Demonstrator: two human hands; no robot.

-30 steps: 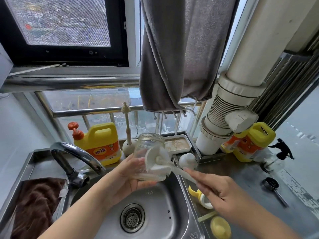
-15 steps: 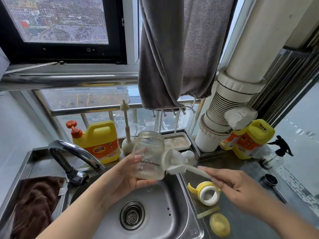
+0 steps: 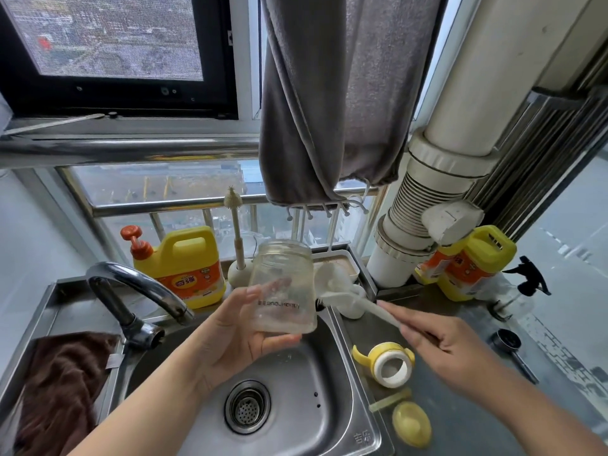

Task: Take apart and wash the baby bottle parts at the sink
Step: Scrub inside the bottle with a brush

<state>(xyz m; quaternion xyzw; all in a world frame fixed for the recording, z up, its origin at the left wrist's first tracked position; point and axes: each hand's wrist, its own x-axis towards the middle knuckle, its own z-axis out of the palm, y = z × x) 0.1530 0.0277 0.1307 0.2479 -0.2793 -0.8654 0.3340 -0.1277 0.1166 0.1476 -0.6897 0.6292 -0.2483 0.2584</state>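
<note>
Over the sink point(image 3: 329, 406), left hand point(image 3: 237, 334) gripping bottle point(image 3: 283, 287), right hand point(image 3: 441, 347) pinching brush point(image 3: 348, 296), bristles blurred.

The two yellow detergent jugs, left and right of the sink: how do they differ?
The left jug stands by the faucet and has an orange pump; the right jug shows no pump. The left jug is in full view; a white pipe cap partly hides the right jug. Both are yellow with orange labels.

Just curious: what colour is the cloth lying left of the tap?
Dark brown cloth, best seen in the head view.
</note>
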